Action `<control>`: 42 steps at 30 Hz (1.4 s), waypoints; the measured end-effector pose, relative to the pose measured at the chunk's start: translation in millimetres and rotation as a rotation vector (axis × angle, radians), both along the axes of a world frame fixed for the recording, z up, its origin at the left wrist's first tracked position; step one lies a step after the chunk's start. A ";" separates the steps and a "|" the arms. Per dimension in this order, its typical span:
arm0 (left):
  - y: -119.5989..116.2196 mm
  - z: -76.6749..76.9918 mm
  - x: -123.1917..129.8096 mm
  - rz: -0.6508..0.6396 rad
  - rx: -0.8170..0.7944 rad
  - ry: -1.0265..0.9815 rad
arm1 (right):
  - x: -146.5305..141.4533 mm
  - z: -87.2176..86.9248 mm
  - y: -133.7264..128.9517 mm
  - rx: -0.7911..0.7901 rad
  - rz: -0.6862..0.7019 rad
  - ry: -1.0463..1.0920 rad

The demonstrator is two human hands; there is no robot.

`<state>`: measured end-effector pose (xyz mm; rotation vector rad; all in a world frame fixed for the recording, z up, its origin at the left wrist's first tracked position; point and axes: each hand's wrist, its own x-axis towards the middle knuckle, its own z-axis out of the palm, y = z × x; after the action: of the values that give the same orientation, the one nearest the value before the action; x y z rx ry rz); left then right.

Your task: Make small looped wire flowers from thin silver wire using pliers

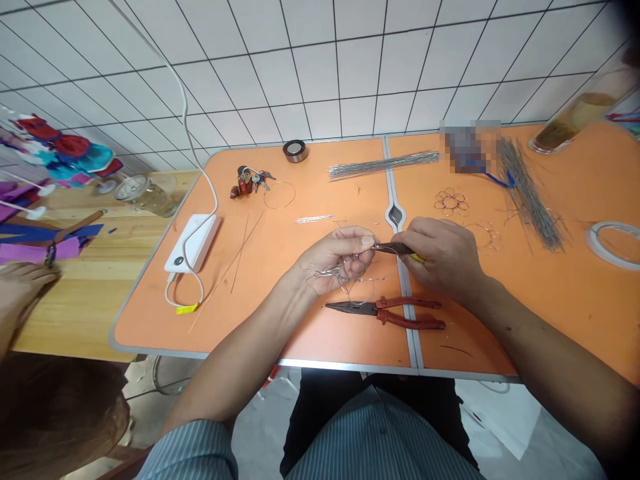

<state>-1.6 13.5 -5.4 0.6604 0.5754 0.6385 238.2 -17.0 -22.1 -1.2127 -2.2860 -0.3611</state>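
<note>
My left hand [345, 257] pinches a thin, bent wire piece [361, 290] whose loops hang below the fingers. From the other side, my right hand [440, 257] grips a pair of pliers [397, 248] with a bit of yellow handle showing. The jaw tips meet the wire at my left thumb and forefinger. Just below both hands lie red-handled long-nose pliers [383, 311] on the orange table [280, 300]. To the right, a flower-shaped wire ring [451, 201] lies flat, and a second looped wire shape [483, 235] is partly hidden behind my right hand.
Wire bundles [383, 165] [533, 197] lie at the back and right. Around them are black tape [295, 151], keys [257, 180], a white power bank [191, 243] with its cable, a white ring roll [615, 243] and a glass [575, 120]. Another person's hand [23, 290] rests at left.
</note>
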 end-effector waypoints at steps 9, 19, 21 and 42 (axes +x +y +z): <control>-1.6 -0.3 0.2 -0.042 -0.006 -0.015 | 3.3 0.5 0.2 0.069 0.034 -0.034; -3.5 4.4 -3.1 -0.026 -0.015 0.015 | 1.0 2.9 1.8 0.041 0.004 -0.031; -3.0 4.2 -3.3 -0.030 -0.020 0.019 | 1.6 2.8 2.3 0.050 0.006 -0.042; 1.6 7.9 -1.2 0.070 -0.079 -0.065 | -0.8 2.3 -0.5 0.107 -0.064 0.004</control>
<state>-2.7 15.1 2.5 0.5455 0.5623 0.6969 237.4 -17.5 -19.7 -1.2337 -2.1986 -0.4969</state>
